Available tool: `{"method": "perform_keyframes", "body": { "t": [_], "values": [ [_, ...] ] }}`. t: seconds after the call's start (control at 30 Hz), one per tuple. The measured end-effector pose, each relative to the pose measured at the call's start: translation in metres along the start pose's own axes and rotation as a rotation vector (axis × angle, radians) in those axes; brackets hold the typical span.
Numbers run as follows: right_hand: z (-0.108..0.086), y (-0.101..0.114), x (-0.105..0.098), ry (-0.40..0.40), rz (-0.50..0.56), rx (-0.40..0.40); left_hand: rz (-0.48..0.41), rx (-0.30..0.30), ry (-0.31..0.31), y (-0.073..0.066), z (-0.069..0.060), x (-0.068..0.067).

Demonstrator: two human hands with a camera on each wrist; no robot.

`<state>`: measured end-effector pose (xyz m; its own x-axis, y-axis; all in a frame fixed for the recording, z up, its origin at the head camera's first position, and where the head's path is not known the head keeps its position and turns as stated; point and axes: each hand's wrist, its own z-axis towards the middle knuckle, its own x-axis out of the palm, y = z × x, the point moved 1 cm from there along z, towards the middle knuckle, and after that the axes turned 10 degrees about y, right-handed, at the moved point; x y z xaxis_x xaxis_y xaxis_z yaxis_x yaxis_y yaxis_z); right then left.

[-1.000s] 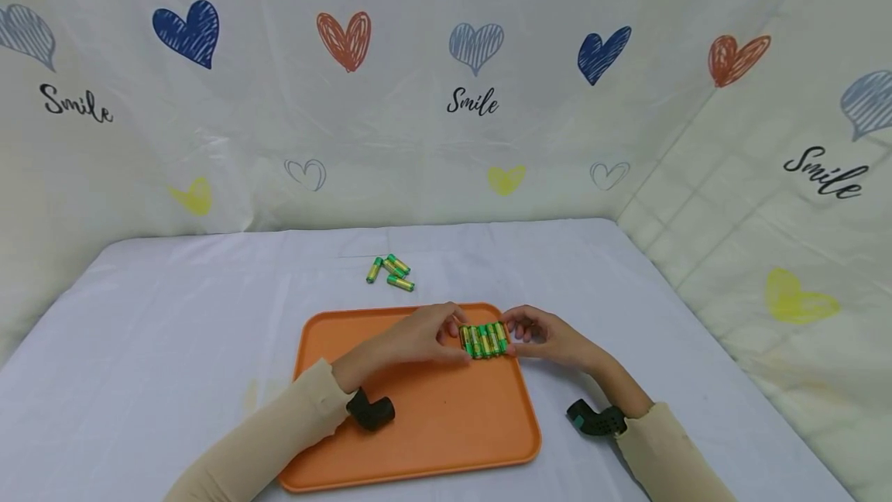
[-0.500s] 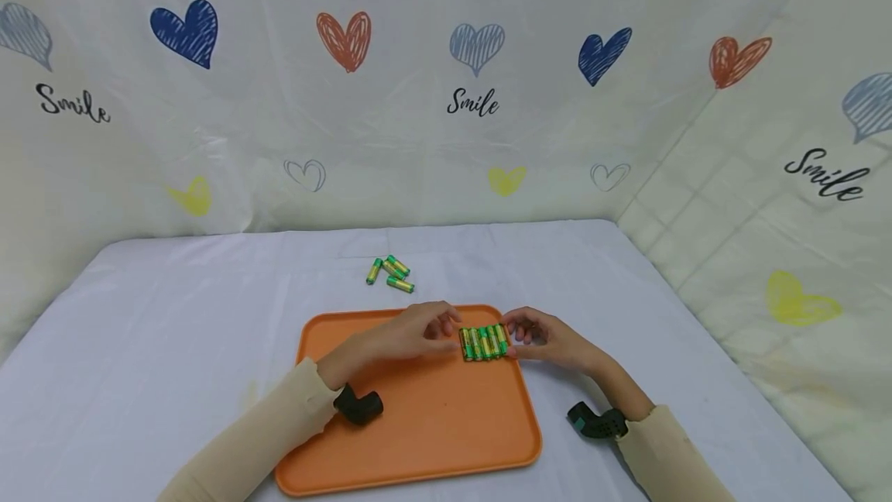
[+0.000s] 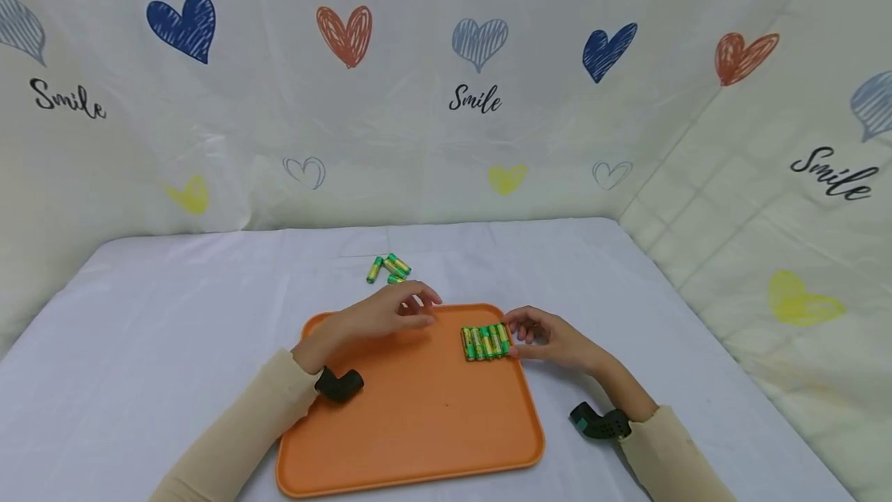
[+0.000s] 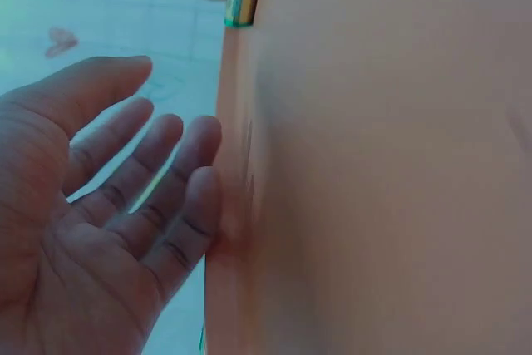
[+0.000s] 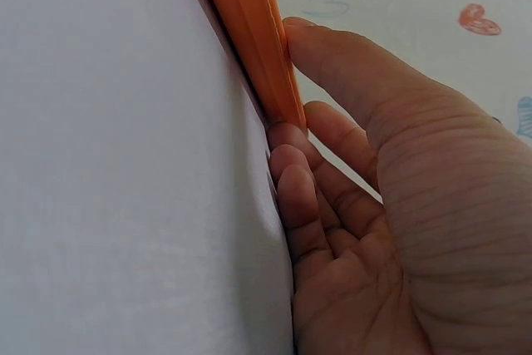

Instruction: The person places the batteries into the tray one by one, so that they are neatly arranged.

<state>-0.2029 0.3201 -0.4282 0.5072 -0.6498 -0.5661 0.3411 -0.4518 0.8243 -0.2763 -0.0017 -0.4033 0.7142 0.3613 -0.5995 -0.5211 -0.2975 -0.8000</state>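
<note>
My left hand (image 3: 383, 310) hovers above the back rim of the orange tray (image 3: 418, 417), its fingers loosely bent and holding nothing. In the left wrist view, the left palm (image 4: 91, 272) faces the camera with fingers spread beside the tray edge. A row of several green-and-gold batteries (image 3: 485, 342) lies side by side in the tray's back right corner. My right hand (image 3: 554, 339) rests by the right end of that row. The right wrist view has its thumb (image 5: 332, 56) against the tray rim and its fingers loosely curled; no battery shows there.
Several loose batteries (image 3: 392, 266) lie on the white cloth (image 3: 174, 331) behind the tray; the left hand partly covers the nearest one. A white curtain (image 3: 411, 122) printed with hearts hangs behind the table.
My left hand has left the left end of the battery row and moved left and back, toward the loose batteries. The right hand and the row have stayed in place.
</note>
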Motion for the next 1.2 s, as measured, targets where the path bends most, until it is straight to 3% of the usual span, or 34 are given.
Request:
{"method": "perform_keyframes", "body": {
  "t": [0.23, 0.47, 0.63, 1.0, 1.2],
  "values": [
    [0.0, 0.0, 0.0, -0.005, 0.016, -0.01, 0.04, -0.014, -0.071, 0.003, -0.003, -0.016],
    [-0.003, -0.001, 0.0, -0.013, 0.0, -0.02, 0.042, 0.02, -0.166, 0.012, -0.008, -0.03],
    [-0.006, -0.001, 0.0, -0.022, 0.006, -0.008, 0.045, 0.033, -0.2, 0.021, -0.012, -0.039],
    [-0.002, 0.002, 0.001, -0.006, 0.01, -0.006, 0.065, -0.037, -0.279, 0.042, -0.024, -0.049],
    [0.0, 0.002, 0.0, -0.004, 0.011, 0.007, 0.081, -0.153, -0.318, 0.054, -0.026, -0.056]
  ]
}}
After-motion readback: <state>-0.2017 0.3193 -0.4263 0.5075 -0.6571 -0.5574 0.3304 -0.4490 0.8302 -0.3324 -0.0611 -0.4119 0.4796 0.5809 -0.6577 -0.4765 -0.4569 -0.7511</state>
